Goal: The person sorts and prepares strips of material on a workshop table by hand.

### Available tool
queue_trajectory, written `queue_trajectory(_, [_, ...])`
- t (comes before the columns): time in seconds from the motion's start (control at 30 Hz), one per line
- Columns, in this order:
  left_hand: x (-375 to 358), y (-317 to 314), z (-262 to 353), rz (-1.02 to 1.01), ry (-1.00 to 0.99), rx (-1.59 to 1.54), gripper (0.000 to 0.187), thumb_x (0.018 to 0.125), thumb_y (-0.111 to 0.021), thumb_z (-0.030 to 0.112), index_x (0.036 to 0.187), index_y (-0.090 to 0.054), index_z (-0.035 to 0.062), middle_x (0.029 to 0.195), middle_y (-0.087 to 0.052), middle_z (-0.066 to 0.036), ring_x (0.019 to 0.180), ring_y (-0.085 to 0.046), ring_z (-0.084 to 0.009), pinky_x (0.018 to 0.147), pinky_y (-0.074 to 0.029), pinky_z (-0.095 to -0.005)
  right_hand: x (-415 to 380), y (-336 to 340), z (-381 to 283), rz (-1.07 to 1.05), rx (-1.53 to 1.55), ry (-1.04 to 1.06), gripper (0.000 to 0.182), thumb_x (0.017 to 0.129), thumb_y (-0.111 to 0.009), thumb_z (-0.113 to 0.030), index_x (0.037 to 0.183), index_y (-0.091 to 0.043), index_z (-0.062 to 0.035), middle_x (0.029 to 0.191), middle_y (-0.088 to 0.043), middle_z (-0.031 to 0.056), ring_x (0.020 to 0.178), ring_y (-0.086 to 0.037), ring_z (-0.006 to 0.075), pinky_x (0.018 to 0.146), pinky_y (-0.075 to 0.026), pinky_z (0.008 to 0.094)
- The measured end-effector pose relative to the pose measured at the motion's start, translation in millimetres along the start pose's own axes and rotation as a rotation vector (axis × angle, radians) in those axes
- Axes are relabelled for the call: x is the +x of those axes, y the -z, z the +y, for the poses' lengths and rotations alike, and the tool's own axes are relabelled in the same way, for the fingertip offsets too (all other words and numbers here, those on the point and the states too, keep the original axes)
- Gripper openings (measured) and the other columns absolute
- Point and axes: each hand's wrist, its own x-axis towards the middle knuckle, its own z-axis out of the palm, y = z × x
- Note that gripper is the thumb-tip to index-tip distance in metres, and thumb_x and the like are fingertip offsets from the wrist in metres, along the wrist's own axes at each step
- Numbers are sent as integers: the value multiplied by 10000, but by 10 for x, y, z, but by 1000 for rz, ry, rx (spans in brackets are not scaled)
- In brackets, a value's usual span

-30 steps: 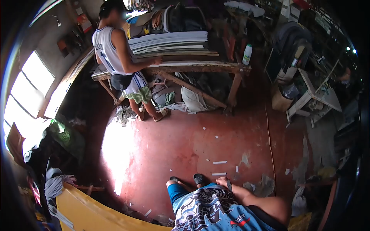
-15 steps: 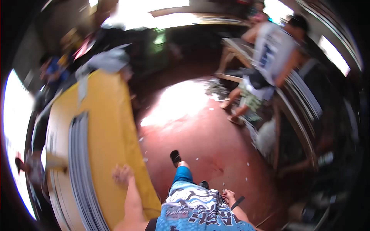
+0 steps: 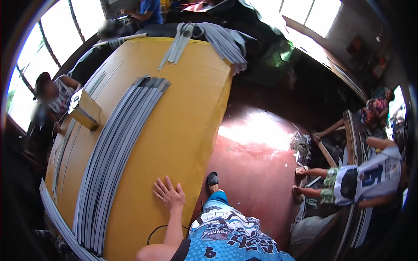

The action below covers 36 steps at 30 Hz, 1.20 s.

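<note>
My left hand [image 3: 170, 194] lies with its fingers spread on the yellow tabletop [image 3: 174, 113], close to the table's right edge, and holds nothing. To its left a long bundle of grey strips [image 3: 117, 156] runs lengthwise along the table. More grey strips [image 3: 224, 43] hang over the table's far right corner, beside some shorter pale strips [image 3: 179, 43]. My right hand does not show; my blue patterned shirt [image 3: 230, 230] fills the bottom centre.
A metal box [image 3: 85, 108] stands at the table's left side, by a person in a cap [image 3: 61, 93]. Another person [image 3: 150, 13] is beyond the far end. At right, a person in a white jersey [image 3: 374, 176] is at a wooden bench [image 3: 350, 139]. Scraps [image 3: 301, 145] litter the red floor [image 3: 248, 182].
The view has turned left, bringing more of the yellow table into sight. My left hand has gone from loosely curled to spread on the tabletop. My right hand has dropped out of view.
</note>
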Motion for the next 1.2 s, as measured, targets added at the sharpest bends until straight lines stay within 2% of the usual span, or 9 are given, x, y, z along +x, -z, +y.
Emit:
queue_trajectory(0.2, [588,106,484,-168,373,-1,812,872,-415,537,1459,-178,29,1518,-32,-250,1399,41,-430,1054,35,-658,703,-291,-1962,-46,178,111,126,861,-619,-116,871,-499,-79,634,-570,72,414,-491,155,349,-376,270])
queue_trajectory(0.43, [1127,-146,598,-24,303,-47,859,846,-432,528,1437,-177,-41,1509,-24,-275,1383,44,-473,1038,67,-682,776,-1141,-4103,-152,63,449,120,923,-544,-217,912,-532,-99,692,-565,33,560,-540,133,472,-413,243])
queue_trajectory(0.67, [1120,-200,613,49,310,-66,869,813,-458,501,1434,-188,-44,1499,-47,-293,1369,9,-507,1057,37,-672,1440,-2104,-3699,-653,-339,114,145,891,-567,-195,990,-592,-93,782,-619,88,679,-607,209,553,-480,317])
queue_trajectory(0.73, [1123,-148,610,94,313,-172,864,789,-504,462,1424,-215,-48,1494,-58,-300,1364,0,-518,1059,26,-671,1411,-2276,-3518,-610,-1116,852,159,885,-582,-215,923,-645,-74,884,-652,118,800,-647,251,672,-529,343])
queue_trajectory(0.8, [1122,-238,599,203,306,-228,867,773,-535,440,1419,-227,-50,1494,-68,-297,1367,-10,-513,1062,22,-667,1510,-2583,-3664,-679,-725,554,195,899,-571,-254,977,-611,-80,826,-632,99,731,-631,219,607,-509,305])
queue_trajectory(1.0, [1137,-88,577,2,421,-261,885,798,-522,479,1455,-161,8,1511,-1,-265,1385,52,-468,1076,14,-647,1258,-2949,-4965,-273,-101,542,348,895,-583,-383,1000,-523,-57,760,-544,66,483,-417,121,415,-341,237])
queue_trajectory(1.07, [1145,-102,589,-36,414,-300,882,810,-507,493,1463,-146,21,1518,38,-247,1389,79,-447,1082,34,-631,1249,-3138,-5543,19,-156,761,397,900,-573,-406,912,-581,-9,785,-602,91,590,-526,158,505,-443,296])
queue_trajectory(1.13, [1146,-46,570,-61,457,-281,877,814,-493,506,1465,-151,27,1520,32,-245,1393,79,-439,1088,42,-617,1412,-3338,-6041,306,-289,1366,441,889,-581,-425,993,-638,0,821,-655,133,740,-598,259,689,-496,386])
queue_trajectory(1.2, [1134,-14,573,-85,419,-286,871,818,-478,515,1465,-157,29,1520,33,-243,1395,81,-434,1093,46,-608,1194,-3536,-6477,387,-810,1540,450,886,-566,-450,1039,-645,-34,1007,-644,145,931,-594,283,824,-480,363])
